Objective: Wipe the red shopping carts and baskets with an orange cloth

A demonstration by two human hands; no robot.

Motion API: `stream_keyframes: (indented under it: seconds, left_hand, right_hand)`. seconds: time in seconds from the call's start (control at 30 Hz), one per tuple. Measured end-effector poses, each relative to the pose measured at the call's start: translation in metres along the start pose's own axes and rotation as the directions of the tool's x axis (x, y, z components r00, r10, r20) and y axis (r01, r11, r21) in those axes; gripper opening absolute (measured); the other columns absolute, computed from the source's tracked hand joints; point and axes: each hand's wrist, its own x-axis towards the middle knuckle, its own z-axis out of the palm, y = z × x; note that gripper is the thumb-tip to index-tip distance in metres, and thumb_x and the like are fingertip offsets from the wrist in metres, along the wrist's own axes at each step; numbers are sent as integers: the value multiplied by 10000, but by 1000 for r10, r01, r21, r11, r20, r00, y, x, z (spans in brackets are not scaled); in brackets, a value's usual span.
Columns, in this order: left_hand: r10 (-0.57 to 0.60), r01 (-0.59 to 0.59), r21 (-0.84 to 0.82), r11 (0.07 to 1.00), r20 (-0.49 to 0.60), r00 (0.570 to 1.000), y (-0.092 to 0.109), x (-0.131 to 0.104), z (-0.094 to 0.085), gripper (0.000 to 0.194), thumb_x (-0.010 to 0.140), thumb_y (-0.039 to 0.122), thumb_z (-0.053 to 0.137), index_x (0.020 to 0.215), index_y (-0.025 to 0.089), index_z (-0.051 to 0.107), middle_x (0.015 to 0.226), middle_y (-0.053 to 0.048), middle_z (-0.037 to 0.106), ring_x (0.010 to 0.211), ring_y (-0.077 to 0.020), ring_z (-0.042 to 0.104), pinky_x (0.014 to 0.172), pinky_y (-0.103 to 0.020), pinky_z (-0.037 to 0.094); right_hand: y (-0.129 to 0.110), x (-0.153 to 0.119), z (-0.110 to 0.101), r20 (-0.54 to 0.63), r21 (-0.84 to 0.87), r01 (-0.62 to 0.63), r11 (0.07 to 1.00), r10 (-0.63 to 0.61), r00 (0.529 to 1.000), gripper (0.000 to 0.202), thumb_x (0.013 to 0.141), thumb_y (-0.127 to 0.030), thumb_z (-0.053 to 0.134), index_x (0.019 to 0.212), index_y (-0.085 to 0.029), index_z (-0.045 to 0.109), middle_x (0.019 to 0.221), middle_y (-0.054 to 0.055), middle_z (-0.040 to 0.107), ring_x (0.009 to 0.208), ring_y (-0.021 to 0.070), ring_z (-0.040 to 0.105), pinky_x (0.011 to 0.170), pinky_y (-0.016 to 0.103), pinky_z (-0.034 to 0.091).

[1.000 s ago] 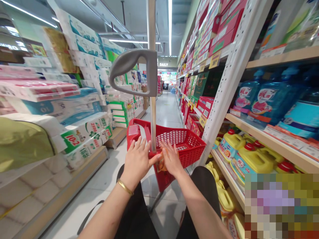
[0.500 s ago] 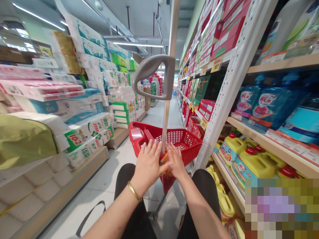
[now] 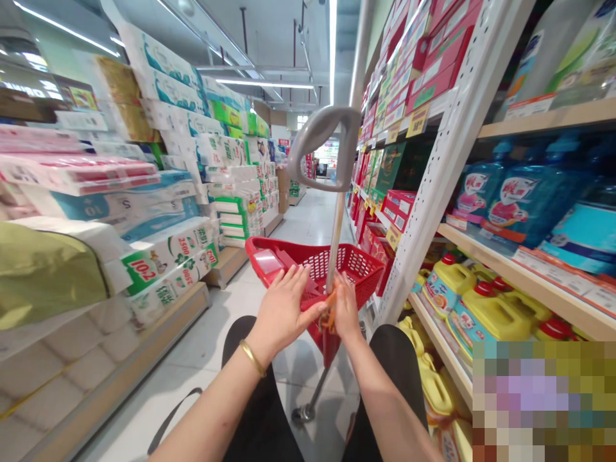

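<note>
Down at the near rim of the red basket (image 3: pixel 359 266), both hands meet around a small orange thing (image 3: pixel 328 316) (too crumpled to name). Left hand (image 3: pixel 283 314) lies open, fingers spread, thumb touching it; right hand (image 3: pixel 347 309) pinches it against the metal pole (image 3: pixel 335 247). It looks not yet dropped in, so the work seems at most half done. Beside the basket stand shelves of yellow jugs (image 3: pixel 481 308); opposite, paper-roll packs (image 3: pixel 163 256). The grey handle (image 3: pixel 327 144) rises above, crowding the reach.
</note>
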Motion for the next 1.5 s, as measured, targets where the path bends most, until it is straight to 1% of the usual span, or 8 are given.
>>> stream_keyframes:
  seconds: [0.2,0.43,0.57,0.7,0.83,1.03,1.3,1.5]
  left_hand:
    - [106,-108,-126,986,-18,994,-5,-2,2,640,1068,538,364,1646,272,291,1700,-67,326,1605,-250,221,1306,-530,214]
    - [86,-86,0,996,-5,996,2,7,18,775,1002,645,466,1633,215,333,1678,-120,361,1585,-299,278,1291,-536,221]
    - [72,-72,-34,997,-2,997,21,6,16,849,971,704,486,1623,177,350,1677,-148,347,1575,-323,298,1280,-555,242]
    - [181,-181,-186,966,-16,983,8,10,6,553,1089,478,336,1610,297,379,1662,-56,399,1533,-225,396,1255,-487,332]
    - [-30,21,-74,997,-121,992,-34,28,2,526,1096,435,295,1546,250,495,1645,-64,432,1561,-255,341,1276,-519,299]
    - [-78,82,78,994,-48,996,-45,42,14,569,1094,471,288,1511,175,539,1598,-111,488,1529,-292,398,1237,-524,371]
    - [-1,5,74,997,-47,999,-20,37,13,572,1101,441,256,1472,148,577,1551,-115,544,1461,-261,502,1208,-461,421]
    - [-76,85,156,984,-59,995,-39,42,15,603,1088,477,295,1497,99,528,1394,-165,679,1282,-284,661,1106,-463,501]
  right_hand:
    - [2,3,-28,-50,111,-131,985,137,989,695,1059,-632,249,1494,-199,575,1591,89,510,1562,239,330,1304,482,232]
    - [4,-6,-29,-95,184,-166,969,186,978,697,1067,-596,223,1637,-212,344,1718,37,278,1613,199,177,1327,456,153]
    - [-2,-1,-41,-107,210,-209,955,235,966,693,1082,-535,116,1663,-188,265,1705,77,307,1591,210,260,1293,470,275]
    - [-44,-17,-52,-167,-6,132,991,-131,977,598,1110,-447,184,1683,-277,156,1744,26,207,1612,214,185,1312,503,223]
    - [-57,-27,-67,11,-263,353,898,-363,932,591,1105,-371,320,1676,-331,172,1739,14,229,1616,239,169,1310,549,217]
    - [-47,-24,-67,-47,-402,184,897,-220,974,557,1112,-343,274,1661,-250,260,1704,82,313,1609,259,202,1284,614,220]
    - [-83,-16,-54,179,-614,338,714,-291,940,517,1086,-342,381,1555,-152,488,1633,100,437,1569,272,319,1321,536,102]
    - [-46,-1,-84,-118,-701,29,713,-155,981,522,1099,-342,303,1535,-148,514,1638,103,432,1573,319,299,1291,601,159]
